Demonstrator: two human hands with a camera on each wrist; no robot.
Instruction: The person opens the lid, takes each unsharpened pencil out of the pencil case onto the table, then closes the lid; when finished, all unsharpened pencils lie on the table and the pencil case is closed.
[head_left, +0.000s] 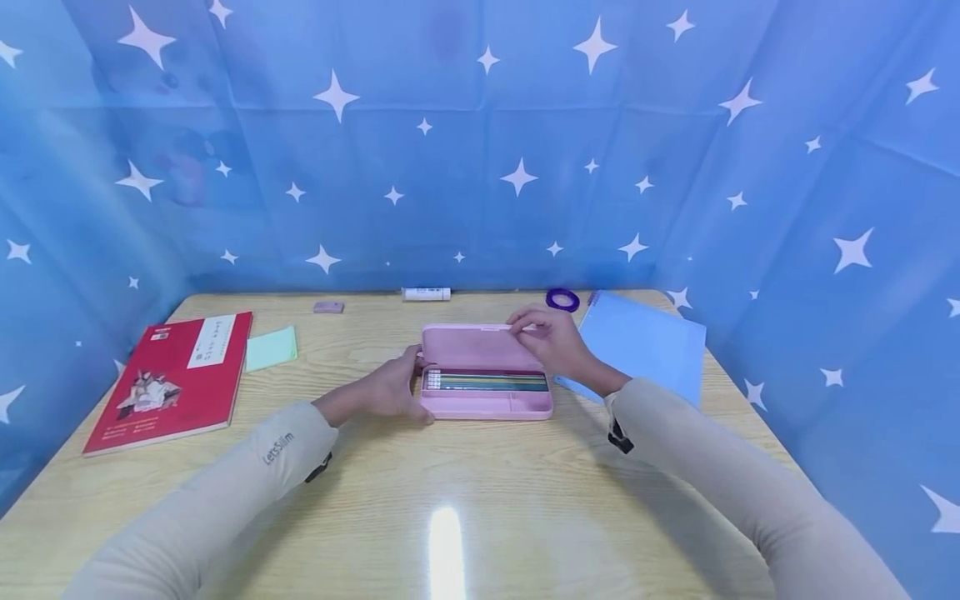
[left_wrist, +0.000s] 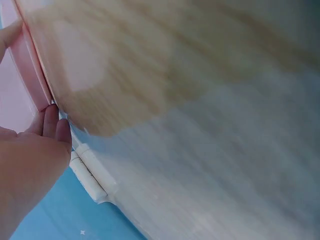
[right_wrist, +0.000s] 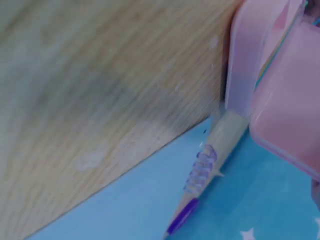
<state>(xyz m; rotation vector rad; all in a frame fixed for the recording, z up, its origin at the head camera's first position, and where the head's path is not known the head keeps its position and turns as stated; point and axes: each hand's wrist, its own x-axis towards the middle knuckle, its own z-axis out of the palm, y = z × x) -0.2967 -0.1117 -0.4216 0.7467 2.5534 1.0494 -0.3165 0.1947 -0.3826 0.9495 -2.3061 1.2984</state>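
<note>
A pink pencil case (head_left: pixel 472 412) lies on the wooden table with its lid (head_left: pixel 468 346) raised at the back. Several pencils (head_left: pixel 487 382) with pale ends lie side by side in its rear compartment. At the case's left end, my left hand (head_left: pixel 386 390) grips it, thumb at the front corner and fingers toward the back. My right hand (head_left: pixel 555 342) pinches the lid's upper right corner between thumb and fingers. In the right wrist view the lid (right_wrist: pixel 292 95) stands tilted over the case body (right_wrist: pixel 245 65), and only a sliver of that hand shows.
To the left lie a red book (head_left: pixel 180 383) and pale green sticky notes (head_left: pixel 272 348). Along the back are a purple eraser (head_left: pixel 328 307), a white tube (head_left: pixel 426 294) and a purple ring-shaped roll (head_left: pixel 562 300). A blue notebook (head_left: pixel 652 342) lies beyond the right forearm.
</note>
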